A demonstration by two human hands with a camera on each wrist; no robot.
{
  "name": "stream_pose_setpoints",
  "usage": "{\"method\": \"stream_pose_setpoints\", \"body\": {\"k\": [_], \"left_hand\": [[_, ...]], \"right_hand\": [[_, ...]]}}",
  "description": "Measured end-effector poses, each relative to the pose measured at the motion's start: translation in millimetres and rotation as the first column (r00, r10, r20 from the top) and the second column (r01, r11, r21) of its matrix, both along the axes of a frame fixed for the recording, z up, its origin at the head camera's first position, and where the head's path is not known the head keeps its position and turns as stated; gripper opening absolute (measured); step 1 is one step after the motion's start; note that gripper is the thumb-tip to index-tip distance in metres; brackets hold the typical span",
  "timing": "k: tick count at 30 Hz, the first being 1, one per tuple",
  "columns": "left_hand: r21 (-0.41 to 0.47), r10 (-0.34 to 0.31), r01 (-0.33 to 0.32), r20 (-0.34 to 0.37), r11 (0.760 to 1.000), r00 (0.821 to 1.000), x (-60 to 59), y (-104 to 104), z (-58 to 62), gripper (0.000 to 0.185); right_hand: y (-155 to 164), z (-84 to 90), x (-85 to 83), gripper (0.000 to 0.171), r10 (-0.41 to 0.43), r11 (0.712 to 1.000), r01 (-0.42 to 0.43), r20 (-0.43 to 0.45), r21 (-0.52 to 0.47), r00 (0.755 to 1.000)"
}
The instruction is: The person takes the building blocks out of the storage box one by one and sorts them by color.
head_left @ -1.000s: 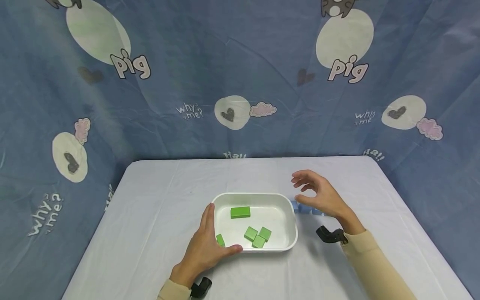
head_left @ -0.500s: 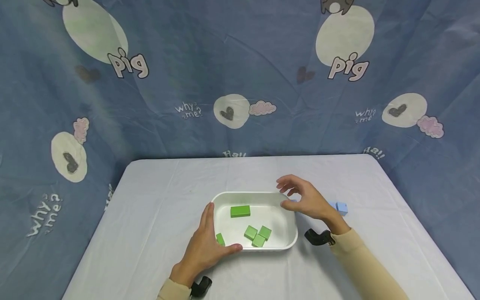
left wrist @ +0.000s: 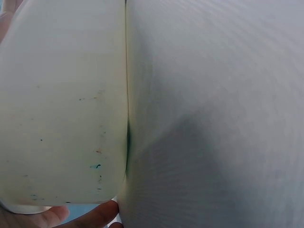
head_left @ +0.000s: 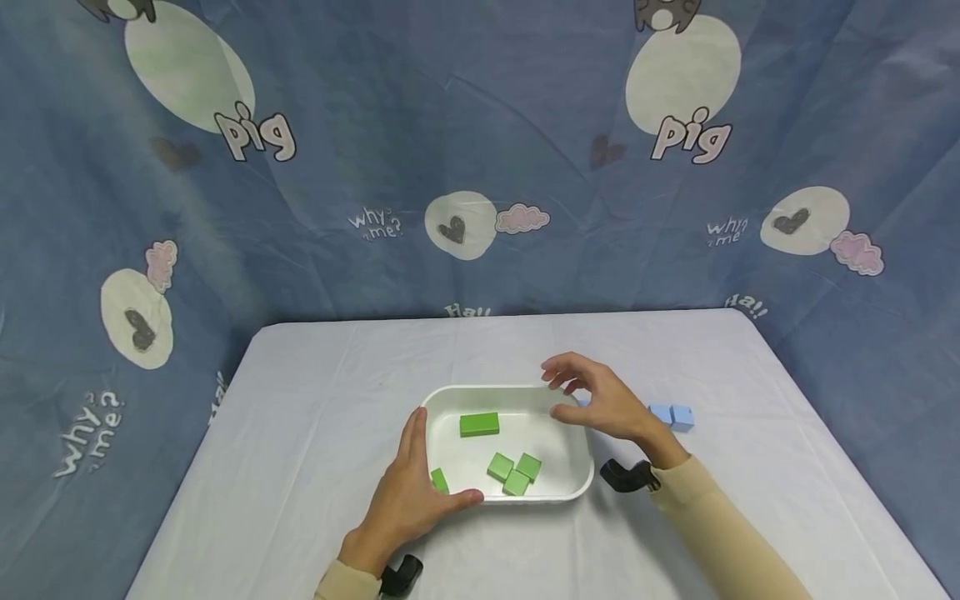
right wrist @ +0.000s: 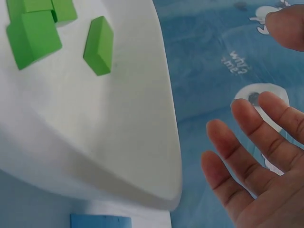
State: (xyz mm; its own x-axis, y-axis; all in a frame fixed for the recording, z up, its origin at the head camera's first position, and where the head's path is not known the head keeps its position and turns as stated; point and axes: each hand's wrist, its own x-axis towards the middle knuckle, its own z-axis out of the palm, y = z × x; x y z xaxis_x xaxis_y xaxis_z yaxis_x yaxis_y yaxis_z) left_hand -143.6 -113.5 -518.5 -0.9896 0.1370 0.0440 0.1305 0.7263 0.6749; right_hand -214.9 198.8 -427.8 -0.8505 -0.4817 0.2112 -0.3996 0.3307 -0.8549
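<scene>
A white rectangular tray (head_left: 555, 454) sits on the table, with several green blocks inside: a longer one (head_left: 479, 425) at the back, a cluster of cubes (head_left: 515, 475) near the front, and another (head_left: 439, 481) partly covered by my left hand. My left hand (head_left: 411, 492) grips the tray's left end, thumb along the near rim, fingers on the left side. My right hand (head_left: 600, 404) is over the back right corner, fingers loosely bent and thumb apart, holding nothing. Its fingers appear beside the tray in the right wrist view. Blue blocks (head_left: 671, 417) lie right of the tray, partly hidden by this hand.
A white cloth covers the table (head_left: 322, 433). Behind it hangs a blue printed curtain (head_left: 360, 275). Part of a blue block (right wrist: 100, 222) shows below the tray's rim in the right wrist view.
My right hand has moved left from beside the tray to over its back right corner, uncovering blue blocks at the right. My left hand has stayed on the tray.
</scene>
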Motion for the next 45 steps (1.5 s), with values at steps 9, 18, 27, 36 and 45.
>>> {"method": "stream_pose_setpoints", "body": {"k": [9, 18, 27, 36, 45], "left_hand": [[0.015, 0.006, -0.006, -0.009, 1.0, 1.0, 0.2, 0.3, -2.1, 0.146], [0.022, -0.001, 0.002, -0.043, 1.0, 0.999, -1.4, 0.1, -0.7, 0.145], [0.011, -0.005, 0.005, -0.009, 1.0, 1.0, 1.9, -0.2, -0.4, 0.146], [0.024, -0.01, 0.011, -0.008, 1.0, 1.0, 2.5, 0.4, 0.3, 0.145], [0.018, -0.01, 0.01, -0.007, 1.0, 1.0, 1.2, -0.4, 1.0, 0.144]], "right_hand": [[-13.8, 6.4, 2.6, 0.047, 0.037, 0.999, -0.037, 0.015, -0.011, 0.999], [-25.3, 12.1, -2.6, 0.046, 0.074, 0.997, -0.074, -0.014, -0.018, 0.997], [-40.3, 13.6, -3.2, 0.043, 0.107, 0.993, -0.107, -0.015, -0.048, 0.994], [-55.3, 17.6, -7.5, 0.043, 0.132, 0.99, -0.133, -0.027, -0.048, 0.991], [-56.0, 12.1, -10.7, 0.045, 0.135, 0.99, -0.135, 0.009, -0.046, 0.991]]}}
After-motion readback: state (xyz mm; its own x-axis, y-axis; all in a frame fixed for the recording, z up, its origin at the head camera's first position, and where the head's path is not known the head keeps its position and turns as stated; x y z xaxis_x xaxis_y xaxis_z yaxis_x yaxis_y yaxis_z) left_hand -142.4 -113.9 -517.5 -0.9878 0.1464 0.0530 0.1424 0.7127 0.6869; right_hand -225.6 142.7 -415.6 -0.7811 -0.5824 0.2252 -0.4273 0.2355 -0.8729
